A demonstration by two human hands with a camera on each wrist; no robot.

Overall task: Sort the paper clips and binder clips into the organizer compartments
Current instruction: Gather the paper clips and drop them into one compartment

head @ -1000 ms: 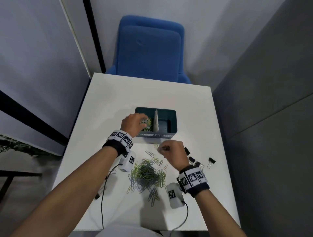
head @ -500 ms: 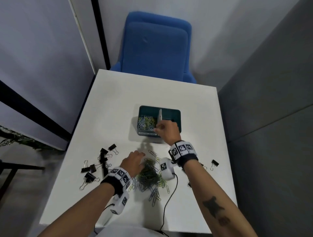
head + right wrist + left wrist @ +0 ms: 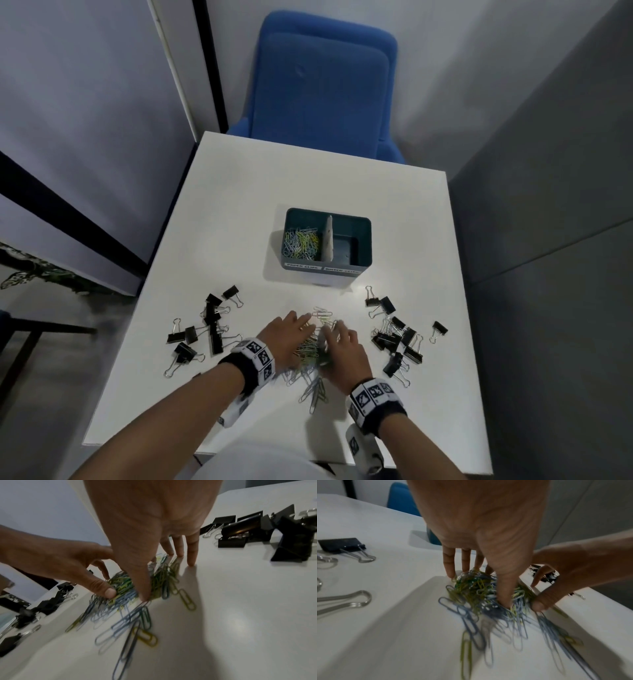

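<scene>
A loose pile of coloured paper clips (image 3: 308, 354) lies on the white table near me. My left hand (image 3: 301, 330) and right hand (image 3: 334, 337) both bear down on it from either side. The left thumb digs into the pile (image 3: 467, 592) while its fingertips (image 3: 450, 573) touch the table beyond; the right thumb and fingers bracket the clips (image 3: 123, 582) the same way. The teal organizer (image 3: 364, 240) stands farther back. Its left compartment holds paper clips (image 3: 301, 241); the right one (image 3: 344, 248) looks empty. Black binder clips lie at the left (image 3: 209, 325) and right (image 3: 397, 337).
A blue chair (image 3: 322, 89) stands behind the table's far edge. Grey partition walls close in left and right. Stray paper clips (image 3: 315, 394) trail toward the near table edge. Bare tabletop (image 3: 239, 212) stretches left of and behind the organizer.
My right hand has come back from the organizer to the pile. The left hand, at the pile half a second ago, now presses into it beside the right.
</scene>
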